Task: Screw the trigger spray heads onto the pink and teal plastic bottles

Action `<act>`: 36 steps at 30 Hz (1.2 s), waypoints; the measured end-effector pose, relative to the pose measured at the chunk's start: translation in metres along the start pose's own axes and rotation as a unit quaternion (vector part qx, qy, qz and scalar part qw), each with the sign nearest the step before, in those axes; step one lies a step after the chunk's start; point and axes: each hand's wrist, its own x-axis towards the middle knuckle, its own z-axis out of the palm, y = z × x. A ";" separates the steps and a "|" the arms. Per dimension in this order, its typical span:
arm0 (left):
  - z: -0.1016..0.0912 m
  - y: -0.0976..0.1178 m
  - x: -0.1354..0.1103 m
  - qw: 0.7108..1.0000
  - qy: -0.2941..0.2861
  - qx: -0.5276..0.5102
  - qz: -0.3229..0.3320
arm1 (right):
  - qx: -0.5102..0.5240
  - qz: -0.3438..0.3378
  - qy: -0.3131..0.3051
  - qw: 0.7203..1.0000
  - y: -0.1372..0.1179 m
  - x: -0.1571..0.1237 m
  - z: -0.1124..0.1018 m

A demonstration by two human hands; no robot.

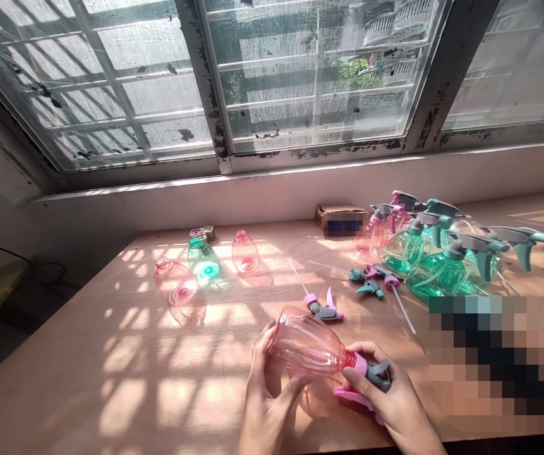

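Near the table's front edge, a clear pink bottle point(307, 341) lies tilted on its side between my hands. My left hand point(272, 385) wraps round its base end, thumb underneath. At the neck, my right hand point(380, 385) grips a spray head point(359, 364) with a pink collar and grey body; its pink part points down toward the table. The collar sits at the bottle's mouth, but how tightly it is screwed on I cannot tell. Just beyond the bottle lies a loose pink and grey spray head point(321, 309) with a thin tube.
Two open pink bottles point(246, 253) and an open green bottle point(203, 260) stand at the back left. More loose spray heads point(371, 281) lie right of centre. Several bottles with spray heads point(435, 272) crowd the right, near a cardboard box point(340, 220) by the wall.
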 end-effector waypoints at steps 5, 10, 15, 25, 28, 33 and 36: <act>0.001 -0.003 0.000 1.000 -0.007 -0.027 -0.006 | 0.008 0.006 -0.003 1.000 0.004 0.000 -0.001; -0.003 -0.002 0.002 1.000 0.003 0.009 0.003 | 0.010 0.003 -0.015 1.000 0.009 -0.001 0.002; -0.007 -0.004 0.006 0.999 -0.025 0.024 -0.001 | -0.005 -0.008 -0.008 1.000 0.005 0.000 0.001; 0.002 0.002 -0.002 1.000 0.024 -0.006 -0.006 | 0.013 0.008 -0.003 1.000 0.006 -0.002 0.003; 0.000 0.002 -0.001 0.999 0.032 0.016 -0.007 | 0.009 0.009 -0.007 1.000 0.007 -0.003 0.003; 0.001 -0.002 0.001 0.999 0.000 -0.032 0.002 | -0.006 -0.006 -0.003 1.000 0.003 -0.001 0.001; 0.001 -0.001 0.000 1.000 -0.007 -0.017 -0.009 | -0.001 -0.005 0.003 1.000 0.004 -0.001 0.000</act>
